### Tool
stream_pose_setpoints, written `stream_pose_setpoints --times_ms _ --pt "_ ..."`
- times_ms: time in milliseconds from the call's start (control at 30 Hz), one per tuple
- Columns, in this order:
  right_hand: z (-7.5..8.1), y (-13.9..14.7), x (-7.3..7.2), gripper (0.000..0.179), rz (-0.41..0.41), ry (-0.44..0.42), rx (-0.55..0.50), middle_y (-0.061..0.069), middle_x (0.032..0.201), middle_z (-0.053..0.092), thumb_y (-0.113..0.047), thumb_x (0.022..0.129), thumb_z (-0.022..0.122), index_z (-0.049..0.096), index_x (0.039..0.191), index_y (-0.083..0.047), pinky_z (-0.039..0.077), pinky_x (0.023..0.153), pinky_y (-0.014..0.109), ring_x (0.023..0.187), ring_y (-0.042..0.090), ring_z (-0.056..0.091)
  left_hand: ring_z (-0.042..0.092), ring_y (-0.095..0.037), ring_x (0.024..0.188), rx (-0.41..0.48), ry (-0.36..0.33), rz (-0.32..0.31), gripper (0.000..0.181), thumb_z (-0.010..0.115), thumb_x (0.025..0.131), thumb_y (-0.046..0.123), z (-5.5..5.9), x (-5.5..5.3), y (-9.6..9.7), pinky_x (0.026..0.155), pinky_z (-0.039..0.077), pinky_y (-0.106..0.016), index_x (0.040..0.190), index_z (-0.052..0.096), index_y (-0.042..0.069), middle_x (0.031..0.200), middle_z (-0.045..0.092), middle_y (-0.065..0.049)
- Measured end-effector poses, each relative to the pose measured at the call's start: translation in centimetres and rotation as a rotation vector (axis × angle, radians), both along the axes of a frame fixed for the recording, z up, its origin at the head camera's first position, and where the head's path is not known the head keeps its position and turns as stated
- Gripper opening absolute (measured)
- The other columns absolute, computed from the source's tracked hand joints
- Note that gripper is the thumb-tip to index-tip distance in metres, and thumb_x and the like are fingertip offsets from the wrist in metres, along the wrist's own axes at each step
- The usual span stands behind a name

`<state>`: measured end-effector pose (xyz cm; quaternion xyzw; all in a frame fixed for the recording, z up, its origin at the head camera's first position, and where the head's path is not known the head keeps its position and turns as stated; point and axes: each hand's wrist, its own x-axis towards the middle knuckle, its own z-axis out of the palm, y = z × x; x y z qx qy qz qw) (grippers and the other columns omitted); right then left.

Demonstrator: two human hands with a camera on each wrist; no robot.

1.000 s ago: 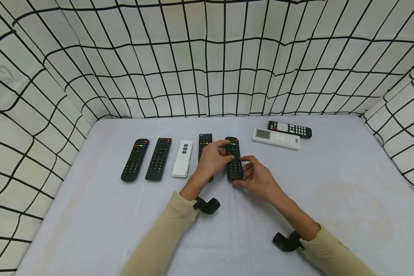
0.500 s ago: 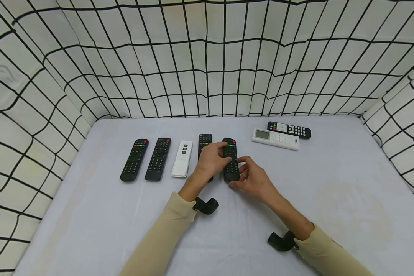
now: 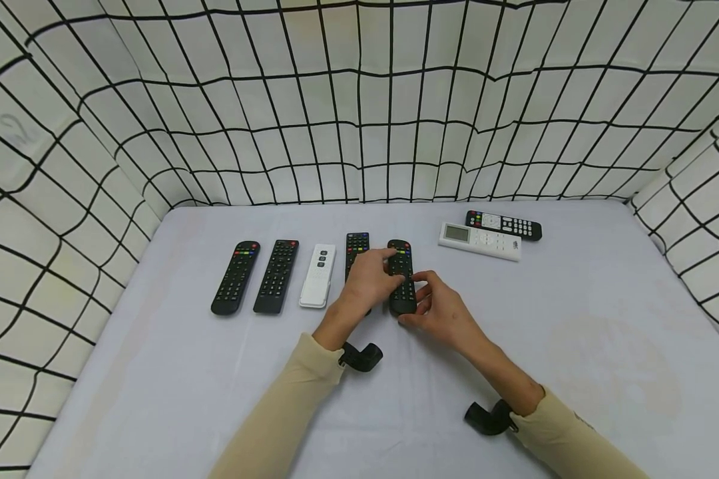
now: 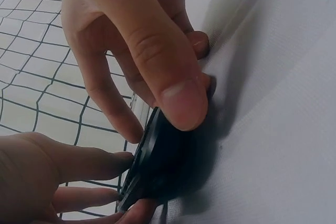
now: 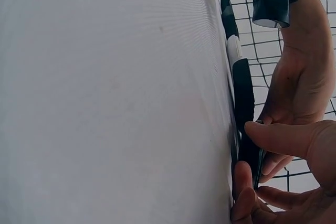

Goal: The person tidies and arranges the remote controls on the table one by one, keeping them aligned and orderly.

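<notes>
Both hands are at a black remote control lying lengthwise near the middle of the table. My left hand grips it from the left, index finger near its top and thumb across its side. From the right, my right hand holds the lower part between thumb and fingers. In the left wrist view, the remote's dark edge shows between the two hands. Partly covered by the left hand, another black remote lies just left of it. The right wrist view shows the right hand's thumb at the remote's end.
Further left in the row lie a white remote and two black remotes, one inner and one outer. At the back right, a white remote with a display touches a black remote. Black netting over white walls surrounds the table.
The held remote has shifted slightly left, closer to the row, with the right hand moving along with it. In the last half second the hands have stayed nearly still.
</notes>
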<state>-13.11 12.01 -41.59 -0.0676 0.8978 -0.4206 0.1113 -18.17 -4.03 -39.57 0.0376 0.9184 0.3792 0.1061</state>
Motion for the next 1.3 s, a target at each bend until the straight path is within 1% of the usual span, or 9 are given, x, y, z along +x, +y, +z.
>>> stream_pose_setpoints --times_ms 333,500,600,667,733,900,1067,1200,1300 --pt "-0.09 0.02 -0.03 0.072 0.015 0.019 0.004 0.015 0.104 0.066 -0.008 0.081 0.088 0.050 0.142 -0.001 0.051 0.078 0.032 0.078 0.014 0.063 0.069 -0.026 0.109 -0.038 -0.018 -0.012 0.061 0.077 0.094 0.015 0.28 0.07 -0.03 0.099 0.058 -0.042 0.150 0.055 0.005 0.124 0.074 -0.021" --pt "-0.05 -0.04 -0.05 0.071 0.018 0.024 0.003 0.013 0.101 0.065 -0.008 0.081 0.088 0.050 0.141 -0.001 0.052 0.082 0.034 0.076 0.013 0.062 0.069 -0.025 0.111 -0.068 -0.001 -0.024 0.060 0.077 0.094 0.015 0.22 0.05 0.03 0.103 0.056 -0.041 0.149 0.055 0.003 0.126 0.074 -0.021" --pt "-0.02 -0.09 -0.07 0.071 0.018 0.025 0.002 0.013 0.100 0.065 -0.007 0.081 0.088 0.050 0.140 -0.001 0.052 0.083 0.035 0.075 0.013 0.061 0.067 -0.027 0.123 -0.072 0.007 -0.027 0.059 0.077 0.094 0.013 0.28 0.06 0.09 0.109 0.053 -0.041 0.148 0.055 0.001 0.136 0.069 -0.021" --pt "-0.01 -0.13 -0.09 0.071 0.019 0.028 0.002 0.013 0.100 0.066 -0.007 0.080 0.088 0.050 0.140 0.000 0.052 0.083 0.035 0.075 0.012 0.061 0.063 -0.028 0.133 -0.071 0.008 -0.027 0.059 0.077 0.094 0.013 0.33 0.07 0.13 0.113 0.050 -0.042 0.148 0.055 0.000 0.144 0.064 -0.021" --pt "-0.01 -0.16 -0.11 0.071 0.018 0.031 0.004 0.012 0.100 0.065 -0.007 0.080 0.088 0.050 0.140 0.000 0.052 0.083 0.035 0.075 0.012 0.061 0.060 -0.030 0.137 -0.072 0.006 -0.025 0.059 0.077 0.094 0.013 0.36 0.10 0.14 0.115 0.049 -0.042 0.147 0.056 -0.001 0.148 0.061 -0.020" --pt "-0.01 -0.20 -0.13 0.072 0.017 0.028 0.010 0.012 0.100 0.066 -0.007 0.081 0.088 0.050 0.141 -0.001 0.052 0.084 0.036 0.075 0.012 0.062 0.059 -0.030 0.138 -0.073 0.013 -0.023 0.057 0.077 0.094 0.012 0.38 0.14 0.14 0.114 0.049 -0.042 0.145 0.057 -0.002 0.147 0.061 -0.020" --pt "0.02 -0.16 -0.02 0.070 0.013 0.015 0.010 0.012 0.101 0.066 -0.009 0.082 0.087 0.051 0.141 -0.001 0.052 0.083 0.035 0.077 0.012 0.062 0.057 -0.032 0.140 -0.081 0.030 -0.026 0.056 0.078 0.093 0.012 0.40 0.14 0.09 0.117 0.047 -0.043 0.144 0.058 -0.004 0.147 0.060 -0.022" --pt "0.18 0.09 0.21 0.070 0.018 0.011 0.011 0.012 0.105 0.066 -0.013 0.084 0.087 0.050 0.143 -0.002 0.051 0.079 0.032 0.082 0.014 0.064 0.055 -0.034 0.140 -0.089 0.034 -0.024 0.056 0.078 0.094 0.013 0.40 0.20 0.06 0.118 0.045 -0.045 0.143 0.058 -0.004 0.148 0.058 -0.022" --pt "0.46 0.62 0.43 0.069 0.016 0.013 0.027 0.012 0.108 0.066 -0.018 0.087 0.085 0.050 0.145 -0.002 0.051 0.076 0.031 0.087 0.017 0.065 0.053 -0.035 0.142 -0.100 0.040 -0.035 0.055 0.077 0.095 0.016 0.51 0.24 0.12 0.120 0.043 -0.046 0.143 0.058 -0.004 0.150 0.057 -0.022"
